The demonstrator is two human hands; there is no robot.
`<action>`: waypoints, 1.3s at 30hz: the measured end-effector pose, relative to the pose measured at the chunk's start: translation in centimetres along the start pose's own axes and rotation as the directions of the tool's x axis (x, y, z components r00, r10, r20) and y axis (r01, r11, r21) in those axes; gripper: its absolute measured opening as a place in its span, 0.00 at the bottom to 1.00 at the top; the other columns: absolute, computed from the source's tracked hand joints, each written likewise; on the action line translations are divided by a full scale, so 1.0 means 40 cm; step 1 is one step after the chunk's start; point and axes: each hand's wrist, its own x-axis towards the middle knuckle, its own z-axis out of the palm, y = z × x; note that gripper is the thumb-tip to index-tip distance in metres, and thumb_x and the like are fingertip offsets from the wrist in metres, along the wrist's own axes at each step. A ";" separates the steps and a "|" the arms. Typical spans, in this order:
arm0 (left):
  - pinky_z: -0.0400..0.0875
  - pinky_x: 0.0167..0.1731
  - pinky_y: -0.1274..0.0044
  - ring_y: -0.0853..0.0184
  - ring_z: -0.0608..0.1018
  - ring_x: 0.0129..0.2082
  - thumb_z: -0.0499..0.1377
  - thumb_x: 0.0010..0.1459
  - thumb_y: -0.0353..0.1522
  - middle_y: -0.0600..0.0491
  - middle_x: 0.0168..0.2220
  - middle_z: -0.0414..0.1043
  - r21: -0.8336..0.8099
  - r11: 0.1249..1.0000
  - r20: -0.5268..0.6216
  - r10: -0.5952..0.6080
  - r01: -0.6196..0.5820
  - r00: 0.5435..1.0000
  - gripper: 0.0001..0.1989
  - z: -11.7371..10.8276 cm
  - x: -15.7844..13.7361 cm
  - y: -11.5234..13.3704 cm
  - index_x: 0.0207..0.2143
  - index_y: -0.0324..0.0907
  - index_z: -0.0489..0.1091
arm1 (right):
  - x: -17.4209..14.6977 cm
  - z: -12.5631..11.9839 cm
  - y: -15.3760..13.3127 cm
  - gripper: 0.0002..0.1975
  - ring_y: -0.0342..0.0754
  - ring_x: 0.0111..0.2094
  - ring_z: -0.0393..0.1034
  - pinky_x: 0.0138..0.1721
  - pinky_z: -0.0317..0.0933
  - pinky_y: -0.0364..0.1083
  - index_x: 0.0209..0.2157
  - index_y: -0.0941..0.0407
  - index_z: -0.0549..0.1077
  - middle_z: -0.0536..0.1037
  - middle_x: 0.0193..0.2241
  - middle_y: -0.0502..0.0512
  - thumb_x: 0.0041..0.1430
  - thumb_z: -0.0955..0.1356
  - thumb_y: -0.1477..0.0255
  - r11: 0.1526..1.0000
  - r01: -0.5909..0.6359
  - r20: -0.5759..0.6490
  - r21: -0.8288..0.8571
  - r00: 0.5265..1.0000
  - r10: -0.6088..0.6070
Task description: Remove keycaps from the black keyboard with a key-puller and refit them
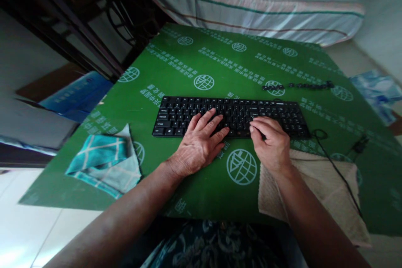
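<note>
A black keyboard lies flat across the middle of the green table. My left hand rests palm down on its lower middle part, fingers stretched out and spread over the keys. Over the keys to the right of centre, my right hand is closed with the thumb and curled fingers in a pinch. Whatever is between those fingertips, if anything, is hidden. Beyond the keyboard, at the right, small black pieces that look like loose keycaps lie in a rough row, with another short group of them beside it.
A beige towel lies under my right forearm, with a black cable crossing it. To the left is a folded teal checked cloth. The printed green tabletop reaches toward a bed with a striped cover.
</note>
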 end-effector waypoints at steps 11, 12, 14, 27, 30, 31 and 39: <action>0.55 0.56 0.53 0.49 0.58 0.62 0.55 0.60 0.35 0.43 0.60 0.61 0.032 0.999 0.020 -0.007 0.006 1.000 0.17 0.005 0.002 0.008 0.52 0.46 0.69 | -0.001 0.001 0.005 0.09 0.51 0.40 0.73 0.45 0.69 0.53 0.33 0.57 0.78 0.79 0.35 0.59 0.56 0.65 0.76 1.000 0.010 0.016 -0.020 1.000 -0.009; 0.55 0.56 0.53 0.49 0.58 0.62 0.55 0.60 0.35 0.43 0.60 0.61 0.033 0.999 0.020 -0.006 0.006 1.000 0.17 0.006 0.002 0.009 0.52 0.46 0.69 | -0.001 0.001 0.005 0.09 0.51 0.40 0.73 0.45 0.69 0.53 0.32 0.57 0.77 0.79 0.35 0.58 0.57 0.65 0.76 1.000 0.011 0.016 -0.021 1.000 -0.010; 0.55 0.56 0.53 0.48 0.58 0.62 0.55 0.60 0.35 0.43 0.59 0.61 0.033 0.999 0.017 -0.006 0.005 1.000 0.17 0.006 0.003 0.009 0.52 0.45 0.69 | 0.000 0.001 0.006 0.09 0.51 0.39 0.73 0.45 0.69 0.52 0.32 0.56 0.77 0.79 0.35 0.58 0.57 0.64 0.76 1.000 0.015 0.015 -0.024 1.000 -0.015; 0.57 0.57 0.54 0.50 0.58 0.62 0.55 0.60 0.33 0.43 0.59 0.62 -0.002 1.000 -0.014 -0.007 0.007 1.000 0.16 0.011 0.006 0.012 0.49 0.43 0.71 | -0.001 0.004 0.008 0.09 0.51 0.39 0.74 0.45 0.69 0.52 0.31 0.56 0.77 0.79 0.35 0.58 0.57 0.65 0.76 0.999 0.029 0.016 -0.041 0.999 -0.028; 0.59 0.56 0.55 0.51 0.59 0.62 0.55 0.60 0.34 0.43 0.58 0.63 -0.028 0.999 -0.079 -0.040 0.038 0.996 0.17 0.009 0.002 -0.007 0.51 0.41 0.68 | -0.003 0.006 0.011 0.08 0.51 0.38 0.74 0.44 0.69 0.52 0.31 0.57 0.77 0.79 0.34 0.58 0.57 0.65 0.76 0.999 0.028 0.011 -0.035 1.000 -0.028; 0.59 0.56 0.56 0.52 0.59 0.62 0.55 0.59 0.34 0.43 0.57 0.64 -0.039 0.997 -0.111 -0.064 0.060 0.992 0.18 0.006 -0.001 -0.017 0.51 0.41 0.68 | -0.004 0.006 0.012 0.08 0.51 0.38 0.74 0.44 0.69 0.52 0.31 0.57 0.77 0.79 0.34 0.59 0.57 0.65 0.76 0.999 0.029 0.008 -0.030 1.000 -0.029; 0.64 0.55 0.59 0.56 0.66 0.57 0.56 0.57 0.35 0.46 0.50 0.71 -0.196 0.966 -0.307 -0.226 0.170 0.925 0.12 -0.013 -0.018 -0.092 0.42 0.40 0.72 | -0.004 -0.003 -0.002 0.06 0.53 0.45 0.71 0.49 0.66 0.55 0.33 0.55 0.77 0.78 0.38 0.57 0.55 0.67 0.75 0.980 0.174 0.026 -0.094 0.985 -0.173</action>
